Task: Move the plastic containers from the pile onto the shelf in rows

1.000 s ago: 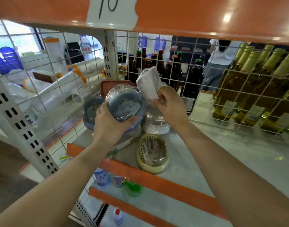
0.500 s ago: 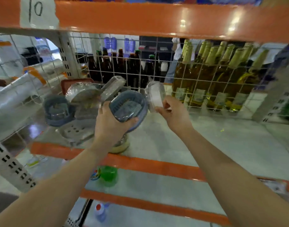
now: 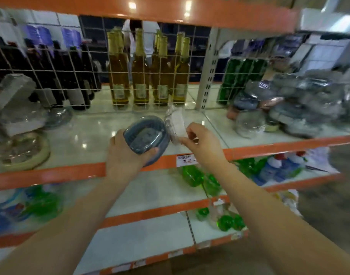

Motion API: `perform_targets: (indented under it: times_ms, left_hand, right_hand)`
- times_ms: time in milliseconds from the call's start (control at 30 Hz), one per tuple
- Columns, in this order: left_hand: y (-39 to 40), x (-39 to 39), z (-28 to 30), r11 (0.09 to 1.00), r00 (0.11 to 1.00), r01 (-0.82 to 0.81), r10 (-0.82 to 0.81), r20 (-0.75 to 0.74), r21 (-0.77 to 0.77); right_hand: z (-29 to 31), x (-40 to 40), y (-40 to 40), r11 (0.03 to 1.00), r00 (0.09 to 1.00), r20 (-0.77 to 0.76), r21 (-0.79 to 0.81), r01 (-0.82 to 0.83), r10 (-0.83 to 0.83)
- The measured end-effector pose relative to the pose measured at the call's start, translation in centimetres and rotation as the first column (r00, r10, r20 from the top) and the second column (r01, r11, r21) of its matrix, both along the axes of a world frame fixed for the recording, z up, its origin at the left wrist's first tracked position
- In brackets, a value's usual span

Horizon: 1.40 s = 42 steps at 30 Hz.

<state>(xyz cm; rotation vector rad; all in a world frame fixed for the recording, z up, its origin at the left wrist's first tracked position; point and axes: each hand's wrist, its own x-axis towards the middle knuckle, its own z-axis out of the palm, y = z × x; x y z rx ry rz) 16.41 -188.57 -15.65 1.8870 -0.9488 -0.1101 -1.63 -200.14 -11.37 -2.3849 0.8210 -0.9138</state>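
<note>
Two wrapped containers carried over the shelf, pile far right.

The left hand wraps its fingers around a blue oval plastic container; the right hand pinches a clear wrapped container by its edge. Both look light, stiff-rimmed and slick in film, so gripping the rims seems safest.

The oval container in the left hand is slate blue under clear film; the wrapped one pinched by the right hand is whitish grey. The shelf beyond them is glossy white with an orange front edge. Past the white wire mesh, amber bottles wear gold foil necks; left of those stand dark brown bottles, right green ones. Below the hands lie bright green bottles
</note>
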Motion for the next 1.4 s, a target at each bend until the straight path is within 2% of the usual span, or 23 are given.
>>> perform_targets:
  times_ms: [133,300,500,667,833,1033,1167,1400]
  left_hand:
    - [-3.1,-6.8,0.5,0.994,0.994,0.105,-0.103,0.029,-0.042]
    - [-8.0,-13.9,1.2,0.966,0.967,0.253,-0.253,0.005,-0.052]
    - [-15.0,-22.0,1.4,0.903,0.904,0.426,-0.427,-0.012,-0.057]
    - [-22.0,-28.5,2.0,0.842,0.842,0.533,-0.538,-0.042,-0.085]
    - [-30.1,-34.2,3.4,0.796,0.799,0.599,-0.602,-0.005,-0.084]
    - [-39.3,-39.4,6.2,0.817,0.816,0.573,-0.563,0.134,-0.057]
    - [-45.2,-41.6,7.4,0.822,0.82,0.566,-0.552,0.151,-0.067]
    - [-52.0,-43.5,8.1,0.888,0.876,0.459,-0.449,0.174,-0.021]
  right_hand:
    - [0.3,-7.4,-1.4,0.994,0.994,-0.043,-0.025,0.102,-0.103]
    - [0.6,-16.0,-3.2,0.961,0.963,-0.002,-0.066,0.268,-0.268]
    - [0.3,-25.5,-6.0,0.891,0.891,0.042,-0.02,0.453,-0.452]
    - [0.4,-32.1,-10.1,0.797,0.796,0.054,0.004,0.604,-0.603]
    - [1.1,-37.5,-16.7,0.74,0.74,0.041,-0.034,0.672,-0.671]
    - [2.5,-42.4,-24.2,0.699,0.705,0.017,-0.123,0.705,-0.709]
    - [2.5,-45.4,-29.1,0.67,0.682,0.043,-0.155,0.726,-0.73]
    - [2.7,-47.6,-38.1,0.708,0.728,0.052,-0.199,0.678,-0.683]
